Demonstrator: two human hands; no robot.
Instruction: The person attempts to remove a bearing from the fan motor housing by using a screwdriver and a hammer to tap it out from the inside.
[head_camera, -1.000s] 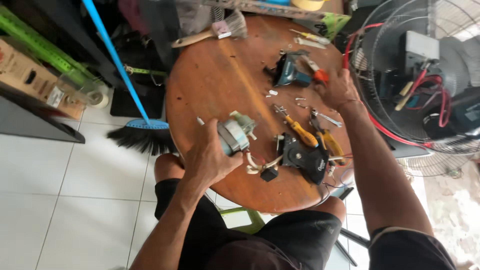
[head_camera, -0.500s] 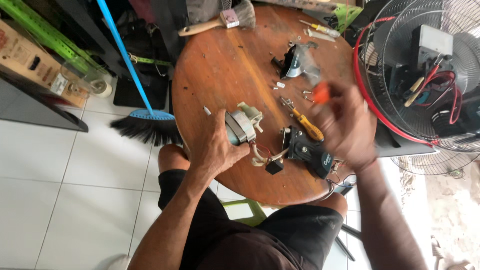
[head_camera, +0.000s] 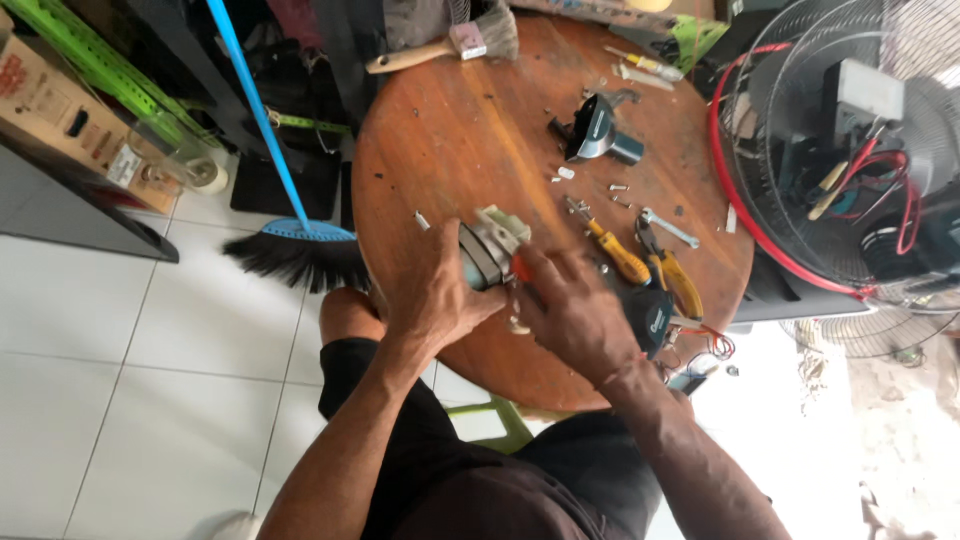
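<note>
Your left hand (head_camera: 435, 290) and right hand (head_camera: 575, 310) meet on the motor (head_camera: 485, 245) near the table (head_camera: 470, 120) edge closest to you. Right of them lie a screwdriver (head_camera: 615, 250) and pliers (head_camera: 670, 270); a brush (head_camera: 450, 42) lies at the far edge. A broom (head_camera: 290, 245) stands left of the table, a fan (head_camera: 850, 150) right

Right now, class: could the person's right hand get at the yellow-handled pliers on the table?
Probably yes. The right hand lies beside the yellow-handled pliers, with nothing standing between them, though it seems to hold an orange-handled tool against the small motor.
</note>
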